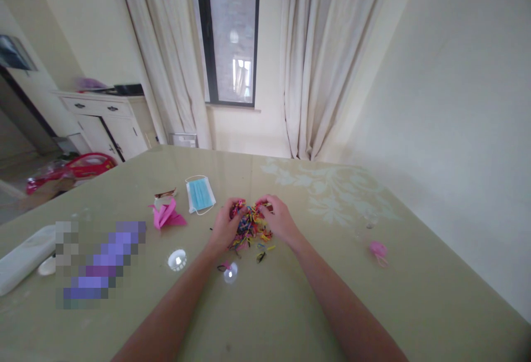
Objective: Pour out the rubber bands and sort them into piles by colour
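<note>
A loose heap of small, many-coloured elastic hair ties [249,231] lies on the table between my hands. My left hand [225,227] curls around its left side, with fingers dug in among the bands. From the right, my right hand [280,220] grips the upper part of the heap, some bands at its fingertips. The bands between the fingers are too small to tell apart. A few strays, one of them black [260,257], rest just in front of the heap. A dark band with a pink piece [224,266] lies nearer to me.
On the glossy green table [265,317], a blue face mask [200,194] and a folded pink paper shape [168,214] lie left of the heap. Farther left are a blurred-out purple object [110,259] and a long white object [27,257]. A pink item [378,250] sits on the right.
</note>
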`<state>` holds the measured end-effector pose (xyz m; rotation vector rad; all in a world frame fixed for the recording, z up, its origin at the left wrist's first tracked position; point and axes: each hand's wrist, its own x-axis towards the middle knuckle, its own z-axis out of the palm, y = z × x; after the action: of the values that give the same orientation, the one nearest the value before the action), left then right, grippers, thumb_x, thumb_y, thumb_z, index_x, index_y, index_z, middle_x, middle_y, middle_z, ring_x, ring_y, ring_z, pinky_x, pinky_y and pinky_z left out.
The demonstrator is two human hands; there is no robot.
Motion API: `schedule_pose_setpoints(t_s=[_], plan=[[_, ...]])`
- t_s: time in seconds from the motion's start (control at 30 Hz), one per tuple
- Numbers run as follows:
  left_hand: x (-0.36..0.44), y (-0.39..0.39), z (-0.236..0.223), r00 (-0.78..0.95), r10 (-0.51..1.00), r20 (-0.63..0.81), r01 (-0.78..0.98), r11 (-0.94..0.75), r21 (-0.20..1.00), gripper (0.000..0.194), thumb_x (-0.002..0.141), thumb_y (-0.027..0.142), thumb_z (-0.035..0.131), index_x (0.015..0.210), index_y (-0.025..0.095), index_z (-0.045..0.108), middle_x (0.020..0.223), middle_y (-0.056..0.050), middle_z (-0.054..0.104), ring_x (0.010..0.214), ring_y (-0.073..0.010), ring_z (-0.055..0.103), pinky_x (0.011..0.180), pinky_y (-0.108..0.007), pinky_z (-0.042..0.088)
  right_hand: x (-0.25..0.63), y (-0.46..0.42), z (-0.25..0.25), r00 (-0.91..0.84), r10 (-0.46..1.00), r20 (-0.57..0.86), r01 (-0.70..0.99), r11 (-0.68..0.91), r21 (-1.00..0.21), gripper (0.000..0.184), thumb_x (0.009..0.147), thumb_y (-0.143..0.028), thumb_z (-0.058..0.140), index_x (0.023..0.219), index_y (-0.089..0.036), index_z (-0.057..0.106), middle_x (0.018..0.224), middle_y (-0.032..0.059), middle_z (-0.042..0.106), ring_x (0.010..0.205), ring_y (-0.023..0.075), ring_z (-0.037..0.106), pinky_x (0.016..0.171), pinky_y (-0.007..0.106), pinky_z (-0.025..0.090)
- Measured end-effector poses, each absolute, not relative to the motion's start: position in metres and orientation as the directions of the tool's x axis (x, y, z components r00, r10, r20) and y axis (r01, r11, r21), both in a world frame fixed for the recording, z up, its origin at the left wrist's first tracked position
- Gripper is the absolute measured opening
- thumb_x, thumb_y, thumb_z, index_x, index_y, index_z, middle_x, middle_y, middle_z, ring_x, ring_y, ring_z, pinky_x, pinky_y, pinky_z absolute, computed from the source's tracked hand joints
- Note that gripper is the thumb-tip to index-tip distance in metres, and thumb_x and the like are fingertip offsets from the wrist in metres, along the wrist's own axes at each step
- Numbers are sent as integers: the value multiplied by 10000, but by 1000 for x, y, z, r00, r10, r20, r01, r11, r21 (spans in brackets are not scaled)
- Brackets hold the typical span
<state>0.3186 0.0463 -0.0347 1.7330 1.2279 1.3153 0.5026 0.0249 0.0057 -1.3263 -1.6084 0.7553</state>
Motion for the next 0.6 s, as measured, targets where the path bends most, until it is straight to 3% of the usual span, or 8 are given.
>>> schedule_pose_setpoints(t_s=[0.2, 0.43, 0.53, 0.6], plan=[[325, 41, -28, 218, 905, 365, 253, -414, 875, 439, 1026, 511, 446, 1243, 204, 673, 1194, -81, 751, 1157, -251, 675, 1053, -424, 517, 504, 23, 11, -55, 971, 233, 375, 236, -896, 134, 950, -227, 590, 958, -203, 722, 914, 35, 754, 820, 183, 721, 822, 333, 588], [319, 41, -26, 276, 937, 215, 48, -237, 970, 555, 968, 598, 543, 1319, 180, 643, 1312, -129, 723, 1214, -275, 677, 1044, -442, 545, 504, 18, 23, -84, 950, 301, 471, 305, -828, 136, 918, -172, 627, 981, -196, 745, 1041, 57, 751, 856, 172, 714, 794, 303, 573], [301, 44, -24, 354, 911, 212, 210, -299, 931, 582, 901, 590, 633, 1332, 199, 659, 1343, -140, 706, 1218, -307, 672, 1031, -471, 546, 512, 14, 29, -219, 945, 242, 546, 324, -772, 177, 903, -154, 649, 1041, -193, 752, 1022, 56, 762, 869, 184, 711, 818, 316, 568], [286, 42, -23, 440, 875, 201, 406, -394, 825, 604, 852, 566, 702, 1360, 241, 665, 1369, -122, 690, 1274, -323, 632, 1091, -497, 498, 521, 11, 29, -325, 930, 174, 625, 349, -699, 329, 811, -181, 773, 1139, -200, 748, 1100, 71, 753, 954, 225, 709, 882, 352, 565]])
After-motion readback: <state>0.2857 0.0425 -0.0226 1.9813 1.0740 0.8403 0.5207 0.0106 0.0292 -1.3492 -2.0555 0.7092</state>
